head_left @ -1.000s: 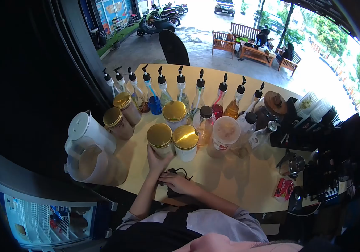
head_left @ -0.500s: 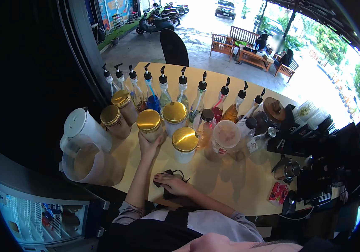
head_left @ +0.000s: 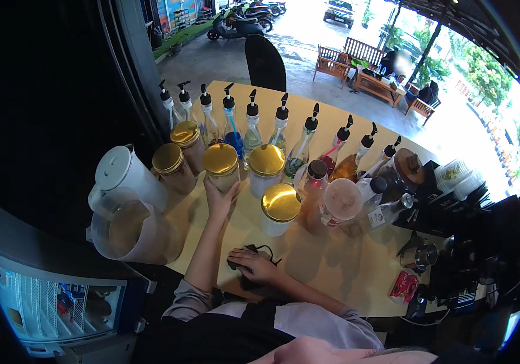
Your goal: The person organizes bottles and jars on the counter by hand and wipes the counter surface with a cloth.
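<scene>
My left hand (head_left: pixel 220 198) is wrapped round the lower side of a gold-lidded jar (head_left: pixel 221 160), which stands upright on the wooden table (head_left: pixel 242 221). Just right of it is a second gold-lidded jar (head_left: pixel 266 162), and a third (head_left: pixel 280 205) with white contents is nearer to me. My right hand (head_left: pixel 254 266) lies over a small black object (head_left: pixel 249 281) with a cord at the table's front edge, its fingers stretched out. Two more gold-lidded jars (head_left: pixel 169 164) with brownish contents stand to the left.
Pump bottles (head_left: pixel 251 127) line the far side. A white pitcher (head_left: pixel 128 176) and a clear jug (head_left: pixel 138 233) stand left. Beyond the jars are a pink-topped tub (head_left: pixel 340 203), a glass bottle (head_left: pixel 391 212) and a red packet (head_left: pixel 404 286). People sit at outdoor benches.
My left hand has moved the gold-lidded jar away from me, from beside the white-filled jar to the row behind. My right hand has stayed on the black object. The camera view has shifted slightly.
</scene>
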A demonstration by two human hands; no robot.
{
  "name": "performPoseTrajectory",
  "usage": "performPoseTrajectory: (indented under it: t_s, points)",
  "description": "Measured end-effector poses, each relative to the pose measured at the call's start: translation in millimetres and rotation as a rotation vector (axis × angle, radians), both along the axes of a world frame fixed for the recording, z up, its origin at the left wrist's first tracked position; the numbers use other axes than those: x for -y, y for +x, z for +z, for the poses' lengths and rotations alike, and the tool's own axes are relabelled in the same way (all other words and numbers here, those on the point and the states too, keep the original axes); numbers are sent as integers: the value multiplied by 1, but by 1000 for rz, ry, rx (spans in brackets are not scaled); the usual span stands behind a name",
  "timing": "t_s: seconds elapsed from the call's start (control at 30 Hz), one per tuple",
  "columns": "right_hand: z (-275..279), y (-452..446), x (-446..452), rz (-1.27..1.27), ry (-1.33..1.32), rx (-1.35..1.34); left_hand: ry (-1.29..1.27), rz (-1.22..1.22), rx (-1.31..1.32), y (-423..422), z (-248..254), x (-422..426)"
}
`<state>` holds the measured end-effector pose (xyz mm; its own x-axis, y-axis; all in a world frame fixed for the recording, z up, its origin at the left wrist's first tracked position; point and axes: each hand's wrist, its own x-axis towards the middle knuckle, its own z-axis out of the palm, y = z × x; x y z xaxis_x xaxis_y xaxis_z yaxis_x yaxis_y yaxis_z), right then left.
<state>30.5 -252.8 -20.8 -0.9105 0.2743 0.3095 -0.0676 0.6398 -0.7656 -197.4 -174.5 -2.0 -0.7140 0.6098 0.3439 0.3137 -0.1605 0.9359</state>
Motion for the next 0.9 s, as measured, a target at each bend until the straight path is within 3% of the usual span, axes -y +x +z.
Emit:
performPoseTrajectory:
  t_s: [0.5,0.57,0.77,0.83,0.9]
  points:
    - [14,2,-3,18,-51,11,-58,256,-144,-18,11,-32]
    - [27,1,-7,15,-309,88,-55,265,-141,-16,18,-33]
    - [52,-13,-14,-81,-237,91,-17,235,-128,-14,18,-32]
    - [64,-18,-11,-101,-226,59,-142,329,-210,-6,10,-25]
    - [62,-20,-16,-123,-212,23,-47,361,-189,22,7,-7]
